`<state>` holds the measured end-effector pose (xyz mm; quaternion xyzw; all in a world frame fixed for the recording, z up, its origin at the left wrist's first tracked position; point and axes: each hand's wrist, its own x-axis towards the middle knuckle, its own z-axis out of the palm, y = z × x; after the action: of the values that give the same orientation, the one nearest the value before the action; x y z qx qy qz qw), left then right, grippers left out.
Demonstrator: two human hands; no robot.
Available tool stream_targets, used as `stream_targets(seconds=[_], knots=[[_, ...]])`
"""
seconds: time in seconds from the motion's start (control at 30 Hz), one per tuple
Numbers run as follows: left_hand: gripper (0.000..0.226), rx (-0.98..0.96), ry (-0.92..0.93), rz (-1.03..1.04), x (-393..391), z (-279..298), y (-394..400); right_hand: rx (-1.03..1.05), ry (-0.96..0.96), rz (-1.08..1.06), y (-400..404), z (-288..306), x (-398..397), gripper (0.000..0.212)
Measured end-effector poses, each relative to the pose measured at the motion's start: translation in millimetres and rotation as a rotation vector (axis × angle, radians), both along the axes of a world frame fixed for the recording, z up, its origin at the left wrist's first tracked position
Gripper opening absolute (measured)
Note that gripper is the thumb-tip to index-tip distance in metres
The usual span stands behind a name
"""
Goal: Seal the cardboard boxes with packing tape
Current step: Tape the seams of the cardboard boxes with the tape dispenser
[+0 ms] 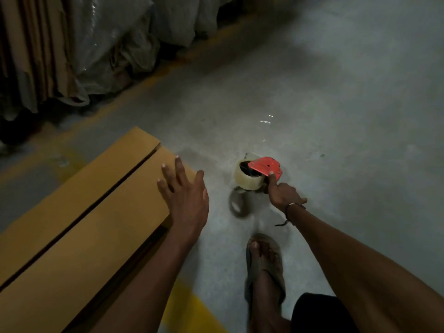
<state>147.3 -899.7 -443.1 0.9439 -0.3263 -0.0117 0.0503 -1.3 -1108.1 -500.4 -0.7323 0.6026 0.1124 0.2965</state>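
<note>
A long brown cardboard box (79,207) lies at the lower left, its two top flaps meeting along a dark open seam. My left hand (185,195) hovers over the box's right corner with fingers spread, holding nothing. To the right, my right hand (283,195) grips the handle of a red tape dispenser (264,168) that carries a roll of clear packing tape (247,177). The forefinger lies along the dispenser's red side plate. The dispenser is just above the floor, apart from the box.
Grey concrete floor (336,116) spreads to the right, with yellow painted lines (187,308). A second tape roll (239,205) lies blurred on the floor below the dispenser. My sandalled foot (264,265) stands below it. Flat cardboard sheets (31,49) and plastic-wrapped bundles (115,44) line the back left.
</note>
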Motion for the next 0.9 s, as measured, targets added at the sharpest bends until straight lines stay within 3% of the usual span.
stream_targets(seconds=[0.27, 0.43, 0.5, 0.57, 0.77, 0.83, 0.9], knots=[[0.064, 0.126, 0.206, -0.141, -55.9, 15.9, 30.3, -0.225, -0.2, 0.147, 30.5, 101.2, 10.5, 0.082], [0.062, 0.111, 0.355, -0.246, -92.7, 38.7, 56.6, -0.312, -0.204, 0.355, 39.8, 164.0, 18.3, 0.1], [0.056, -0.046, 0.406, -0.198, -94.0, 61.4, 65.8, -0.263, -0.239, 0.439, 50.4, 183.4, 26.0, 0.108], [0.05, -0.302, 0.531, -0.02, -88.0, 95.4, 78.1, -0.191, -0.284, 0.531, 70.6, 205.3, 34.2, 0.107], [0.019, -1.012, 1.109, 0.813, -40.3, 161.7, 160.4, 0.177, -0.422, 0.649, 171.9, 263.2, 47.9, 0.097], [0.017, -1.176, 1.267, 0.896, -29.1, 183.7, 205.3, 0.338, -0.515, 0.629, 207.5, 277.0, 49.4, 0.098], [0.014, -1.188, 1.377, 0.838, -24.0, 209.2, 249.5, 0.517, -0.588, 0.602, 241.8, 291.6, 52.6, 0.095]])
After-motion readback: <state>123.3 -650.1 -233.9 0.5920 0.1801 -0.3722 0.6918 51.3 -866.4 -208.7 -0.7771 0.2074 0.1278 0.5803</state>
